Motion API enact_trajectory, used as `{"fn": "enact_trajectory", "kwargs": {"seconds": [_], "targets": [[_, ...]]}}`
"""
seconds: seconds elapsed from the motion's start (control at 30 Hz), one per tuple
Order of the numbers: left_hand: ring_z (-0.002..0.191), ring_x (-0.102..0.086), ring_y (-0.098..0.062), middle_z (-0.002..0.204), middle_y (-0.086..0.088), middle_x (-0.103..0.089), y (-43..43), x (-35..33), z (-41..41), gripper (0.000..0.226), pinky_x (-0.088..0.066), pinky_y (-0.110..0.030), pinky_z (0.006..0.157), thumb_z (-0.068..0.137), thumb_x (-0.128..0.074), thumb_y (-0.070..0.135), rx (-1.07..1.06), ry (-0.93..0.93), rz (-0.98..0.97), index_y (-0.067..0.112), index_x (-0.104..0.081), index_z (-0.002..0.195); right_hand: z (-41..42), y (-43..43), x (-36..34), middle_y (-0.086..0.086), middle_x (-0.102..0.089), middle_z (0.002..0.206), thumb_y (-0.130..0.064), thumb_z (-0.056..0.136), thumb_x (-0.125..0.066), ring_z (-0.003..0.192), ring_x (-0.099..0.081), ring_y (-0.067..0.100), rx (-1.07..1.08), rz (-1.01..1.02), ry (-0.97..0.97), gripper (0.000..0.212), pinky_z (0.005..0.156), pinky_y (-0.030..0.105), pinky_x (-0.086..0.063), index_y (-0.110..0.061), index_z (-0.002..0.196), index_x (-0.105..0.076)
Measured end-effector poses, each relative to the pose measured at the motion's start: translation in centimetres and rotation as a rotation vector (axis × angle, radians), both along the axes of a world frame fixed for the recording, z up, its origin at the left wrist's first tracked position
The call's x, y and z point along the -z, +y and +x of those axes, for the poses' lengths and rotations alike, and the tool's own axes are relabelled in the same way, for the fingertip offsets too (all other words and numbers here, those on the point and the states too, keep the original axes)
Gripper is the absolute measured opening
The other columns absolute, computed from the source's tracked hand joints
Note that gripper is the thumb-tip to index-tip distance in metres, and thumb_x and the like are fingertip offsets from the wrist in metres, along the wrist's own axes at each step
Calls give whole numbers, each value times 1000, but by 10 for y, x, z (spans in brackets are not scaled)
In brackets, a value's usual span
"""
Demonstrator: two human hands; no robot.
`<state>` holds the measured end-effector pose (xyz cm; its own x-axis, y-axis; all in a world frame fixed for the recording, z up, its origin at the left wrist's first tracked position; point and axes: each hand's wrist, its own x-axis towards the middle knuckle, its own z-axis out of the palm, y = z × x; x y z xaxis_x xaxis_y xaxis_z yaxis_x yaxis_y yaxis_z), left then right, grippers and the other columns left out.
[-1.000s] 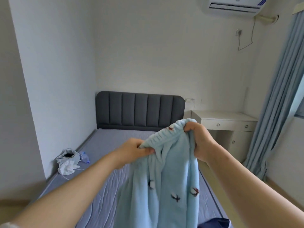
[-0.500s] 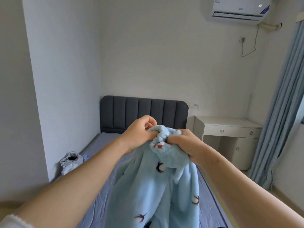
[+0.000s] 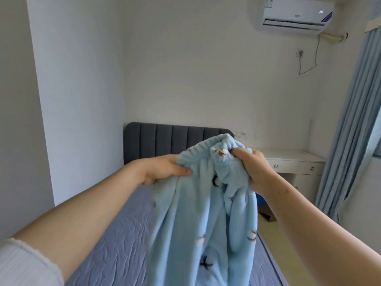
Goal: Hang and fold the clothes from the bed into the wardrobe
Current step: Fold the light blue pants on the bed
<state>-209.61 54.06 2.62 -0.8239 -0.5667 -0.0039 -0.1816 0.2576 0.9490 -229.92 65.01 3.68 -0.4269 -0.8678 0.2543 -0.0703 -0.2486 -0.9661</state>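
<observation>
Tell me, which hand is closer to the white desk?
Right. The right hand grips the blue fleece pyjamas towards the white desk; the left hand holds them farther left, before the grey headboard.

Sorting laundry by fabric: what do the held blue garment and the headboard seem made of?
Blue garment: likely plush fleece, matte, with a fuzzy nap and a gathered elastic edge. Headboard: dark grey upholstery, matte, in padded vertical channels; fabric or faux leather, cannot tell.
</observation>
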Motion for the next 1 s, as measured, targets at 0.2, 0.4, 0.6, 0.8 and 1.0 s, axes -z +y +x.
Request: {"fn": "enact_trajectory", "kwargs": {"seconds": [0.2,0.4,0.6,0.8,1.0], "targets": [[88,-68,-19,99,-5,-70,-6,-7,-5,27,-56,-36,77,81,-68,19,-80,-38,-36,23,-57,106,-4,-9,15,13,-69,92,-39,77,-73,82,-67,25,108,216,-98,39,77,38,-56,-5,93,-63],[88,-67,-23,99,-6,-71,-13,1,7,21,-53,-43,86,84,-67,29,-52,-491,-58,16,-66,101,-15,-7,14,6,-64,81,-35,72,-78,72,-62,20,279,168,-254,31,63,33,-52,-14,76,-57],[77,-64,-13,86,4,-68,-29,8,19,28,-49,-24,68,74,-70,47,-270,-862,-464,20,-67,80,-23,-11,27,3,-61,74,-31,75,-77,66,-58,15,373,108,-131,26,60,26,-49,-14,71,-58],[75,-58,-15,79,0,-65,-39,-12,30,18,-47,-28,72,81,-64,30,-324,-600,-614,17,-59,69,-29,-8,42,3,-68,83,-27,67,-84,76,-65,17,179,195,282,27,71,31,-56,-20,83,-63],[77,-50,-14,85,4,-57,-41,-43,46,22,-42,-30,70,77,-68,20,-262,-702,-877,26,-47,84,-38,-10,46,0,-62,70,-28,74,-78,62,-55,12,280,278,543,23,49,22,-41,-15,71,-60]]}}
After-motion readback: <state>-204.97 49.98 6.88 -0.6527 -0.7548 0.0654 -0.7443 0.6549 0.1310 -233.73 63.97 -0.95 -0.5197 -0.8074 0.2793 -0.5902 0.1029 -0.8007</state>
